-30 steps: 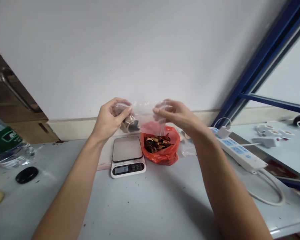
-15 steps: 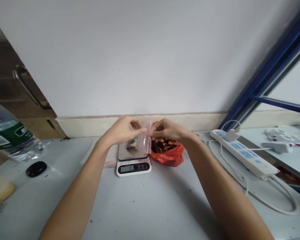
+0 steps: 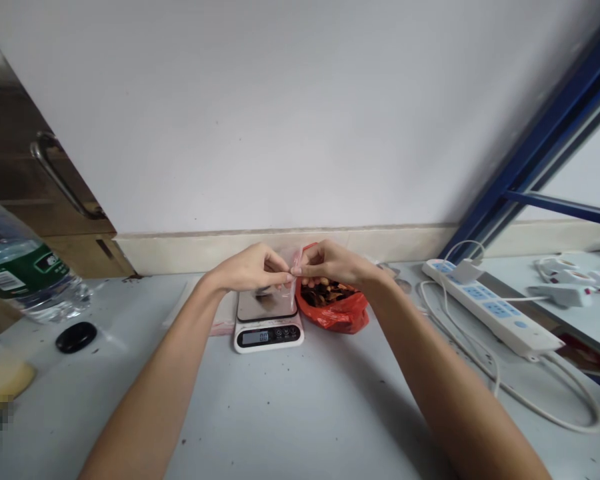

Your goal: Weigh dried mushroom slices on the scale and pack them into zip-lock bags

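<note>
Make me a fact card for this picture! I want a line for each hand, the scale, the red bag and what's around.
Left hand: pinching the clear bag
Right hand: pinching it too, close to the left hand
Scale: white; display seems to read 0.0
Red bag: open, right of the scale, brown pieces inside
Around: bottle and black disc at left, white power strip at right

Single head-worn view, forward and down onto both hands (image 3: pixel 247 268) (image 3: pixel 337 261), fairly near

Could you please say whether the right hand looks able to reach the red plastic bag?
Probably yes: the right hand is close by the red plastic bag, though its fingers pinch a clear plastic bag.
</note>
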The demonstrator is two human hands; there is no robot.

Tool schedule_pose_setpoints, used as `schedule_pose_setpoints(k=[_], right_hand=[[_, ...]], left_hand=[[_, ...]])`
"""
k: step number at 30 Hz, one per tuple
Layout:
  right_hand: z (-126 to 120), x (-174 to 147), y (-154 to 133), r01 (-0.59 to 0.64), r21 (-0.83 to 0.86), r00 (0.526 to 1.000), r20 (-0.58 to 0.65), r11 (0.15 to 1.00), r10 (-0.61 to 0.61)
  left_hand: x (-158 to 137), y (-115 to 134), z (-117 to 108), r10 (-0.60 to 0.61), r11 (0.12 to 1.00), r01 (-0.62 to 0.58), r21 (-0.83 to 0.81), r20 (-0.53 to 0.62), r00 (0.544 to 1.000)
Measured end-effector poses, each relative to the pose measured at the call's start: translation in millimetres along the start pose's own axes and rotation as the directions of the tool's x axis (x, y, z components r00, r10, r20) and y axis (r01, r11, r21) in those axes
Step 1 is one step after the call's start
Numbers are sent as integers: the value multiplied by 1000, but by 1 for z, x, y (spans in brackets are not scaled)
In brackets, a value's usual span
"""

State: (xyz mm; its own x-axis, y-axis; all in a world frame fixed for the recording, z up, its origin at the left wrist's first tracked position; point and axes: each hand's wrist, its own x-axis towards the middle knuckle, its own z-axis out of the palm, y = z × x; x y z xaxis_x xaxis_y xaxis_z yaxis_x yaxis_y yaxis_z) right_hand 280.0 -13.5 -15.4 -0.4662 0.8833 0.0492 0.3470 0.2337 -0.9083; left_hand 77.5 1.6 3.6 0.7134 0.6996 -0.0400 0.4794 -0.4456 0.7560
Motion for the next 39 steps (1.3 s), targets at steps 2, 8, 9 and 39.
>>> schedule_pose_setpoints(k=[2, 8, 9, 39], right_hand=[[1, 0, -1, -15, -2, 1000, 11, 1000, 15], [-1, -4, -10, -89, -107, 995, 45, 990, 94], [-1, -5, -10, -132, -149, 991, 4, 980, 134], [-57, -50, -12, 8, -478, 996, -73, 879, -48]], left_hand=[[0, 2, 2, -41, 999, 41, -12, -7, 999], [-2, 0, -4, -53, 998, 56, 33, -93, 994], [-3, -2, -7, -43, 998, 49, 44, -136, 990], [21, -11, 5, -219, 739, -218, -638, -533, 817]])
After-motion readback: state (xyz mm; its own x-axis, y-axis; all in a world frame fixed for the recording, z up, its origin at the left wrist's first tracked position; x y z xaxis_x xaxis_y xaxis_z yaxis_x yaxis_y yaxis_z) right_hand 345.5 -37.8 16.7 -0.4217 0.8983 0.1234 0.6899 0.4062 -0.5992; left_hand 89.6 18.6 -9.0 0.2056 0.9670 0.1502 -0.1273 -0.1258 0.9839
